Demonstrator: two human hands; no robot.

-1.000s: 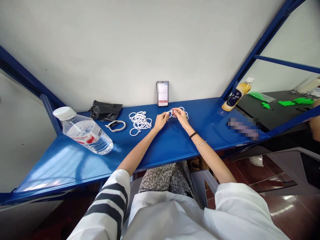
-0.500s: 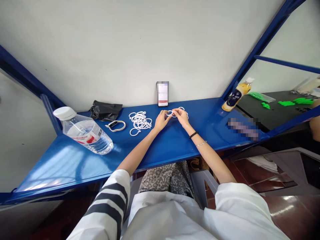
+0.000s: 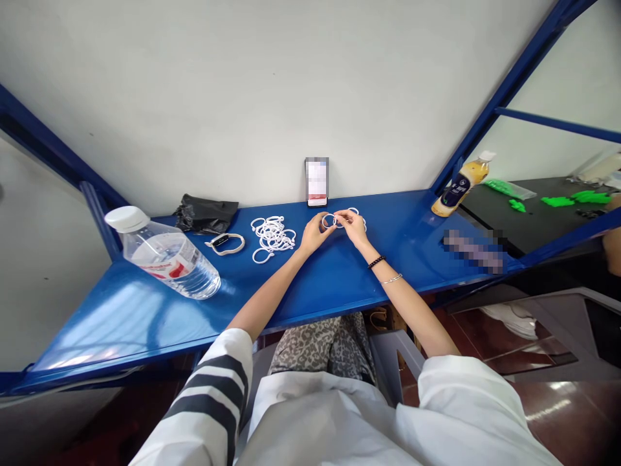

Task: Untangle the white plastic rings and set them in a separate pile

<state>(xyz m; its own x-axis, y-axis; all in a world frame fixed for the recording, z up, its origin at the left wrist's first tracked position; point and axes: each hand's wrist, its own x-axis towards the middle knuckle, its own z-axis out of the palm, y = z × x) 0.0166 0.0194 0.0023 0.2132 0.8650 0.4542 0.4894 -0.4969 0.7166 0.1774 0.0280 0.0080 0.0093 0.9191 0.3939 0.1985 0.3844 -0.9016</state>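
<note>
Both my hands meet over the far middle of the blue table. My left hand and my right hand pinch a white plastic ring between their fingertips. A few more white rings lie just behind my right hand, partly hidden by it. A loose pile of several white rings lies on the table to the left of my left hand.
A water bottle lies on its side at the left. A white wristband and a black bag sit near the wall. A phone leans on the wall. A yellow drink bottle stands at the right.
My fingers shifted slightly on the ring, which now sits a little more upright between both hands. Nothing else moved.
</note>
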